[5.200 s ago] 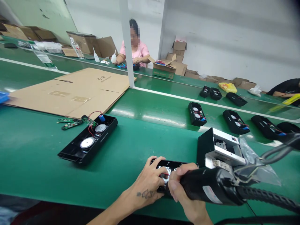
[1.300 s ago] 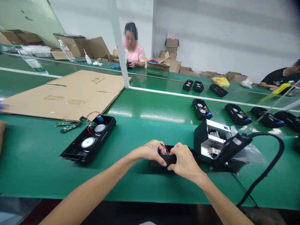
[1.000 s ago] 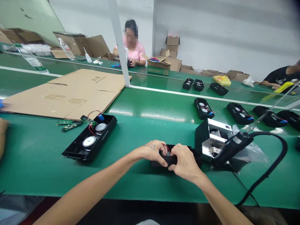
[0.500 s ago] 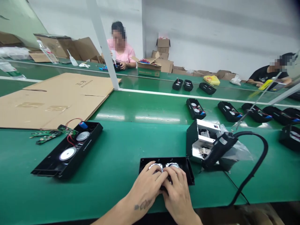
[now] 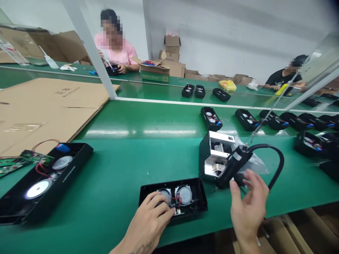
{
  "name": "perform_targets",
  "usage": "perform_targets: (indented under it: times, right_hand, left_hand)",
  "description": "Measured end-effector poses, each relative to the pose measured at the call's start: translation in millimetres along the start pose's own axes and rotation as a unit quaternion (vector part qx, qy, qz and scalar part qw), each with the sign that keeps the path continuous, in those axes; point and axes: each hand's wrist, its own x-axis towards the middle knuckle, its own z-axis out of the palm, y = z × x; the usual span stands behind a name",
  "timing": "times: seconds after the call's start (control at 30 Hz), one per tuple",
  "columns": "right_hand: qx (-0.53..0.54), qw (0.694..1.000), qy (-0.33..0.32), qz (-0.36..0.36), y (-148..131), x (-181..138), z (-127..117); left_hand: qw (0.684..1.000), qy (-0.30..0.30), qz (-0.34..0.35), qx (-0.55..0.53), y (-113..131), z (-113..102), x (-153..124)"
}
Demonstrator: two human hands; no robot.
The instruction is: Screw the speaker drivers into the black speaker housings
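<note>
Right now my left hand (image 5: 148, 222) lies over the open black speaker housing (image 5: 197, 201), which sits flat on the green bench (image 5: 106, 183) just in front of me. My fingers (image 5: 159, 206) curl over the left speaker driver (image 5: 166, 194), but I can't tell whether they're gripping it or only pressing on it. The second driver (image 5: 184, 195) sits beside it in the same housing, with red wires (image 5: 178, 201) running between the two.

My right hand (image 5: 249, 208) is off the housing, its fingers (image 5: 251, 183) spread and holding nothing, just beside the black handheld power tool (image 5: 234, 165). That tool leans against an open metal-and-black case (image 5: 215, 155).

Half a second ago both my hands covered the drivers. Now the right driver and wiring are uncovered.

Off to my left, another open speaker housing (image 5: 79, 150) holds two drivers, a blue cell (image 5: 63, 147) and red wires, with green circuit boards (image 5: 13, 165) touching its far end. Across the belt, more black housings (image 5: 211, 119) stand in a row, and a carton (image 5: 153, 76) holds red and blue parts in front of a co-worker in a pink shirt (image 5: 113, 46).
</note>
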Motion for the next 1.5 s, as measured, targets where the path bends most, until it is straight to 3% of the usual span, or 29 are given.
perform_targets:
  times: [0.1, 0.17, 0.27, 0.4, 0.53, 0.63, 0.83, 1.03, 1.2, 1.33, 1.5]
  right_hand:
    - [0.057, 0.979, -0.111, 0.163, 15, 27, 6]
    - [0.12, 0.963, -0.135, 0.201, 21, 31, 15]
    - [0.177, 0.962, -0.102, 0.183, 25, 24, 27]
    - [0.249, 0.949, -0.108, 0.16, 13, 20, 25]
    - [0.316, 0.945, -0.013, 0.088, -13, 44, 14]
    - [0.306, 0.951, 0.039, 0.03, -25, 65, 18]
    - [0.214, 0.975, -0.038, 0.048, -19, 77, 40]
    - [0.246, 0.95, -0.169, 0.09, -31, 49, 18]
    - [0.418, 0.892, -0.151, 0.077, -66, 8, -7]
    - [0.425, 0.885, -0.179, 0.069, -87, -19, -3]
    - [0.403, 0.882, -0.226, 0.088, -91, -38, 14]
  left_hand:
    - [1.0, -0.009, 0.014, 0.021, 3, -5, 2]
    - [0.999, -0.013, 0.026, 0.035, 5, -9, 5]
    - [0.998, -0.001, 0.034, 0.049, 7, -12, 9]
    - [0.998, -0.002, 0.042, 0.05, 3, -15, 14]
    - [0.996, -0.031, 0.059, 0.063, -6, -19, 17]
    - [0.995, -0.028, 0.06, 0.07, -9, -17, 17]
    - [0.997, 0.037, 0.024, 0.065, -3, -3, 14]
    - [0.998, 0.043, -0.004, 0.05, 0, 0, 15]
    - [0.998, 0.026, -0.006, 0.049, 3, 0, 15]
    - [0.998, 0.019, -0.011, 0.054, 4, -1, 17]
    - [0.998, 0.019, -0.013, 0.054, 4, -2, 16]
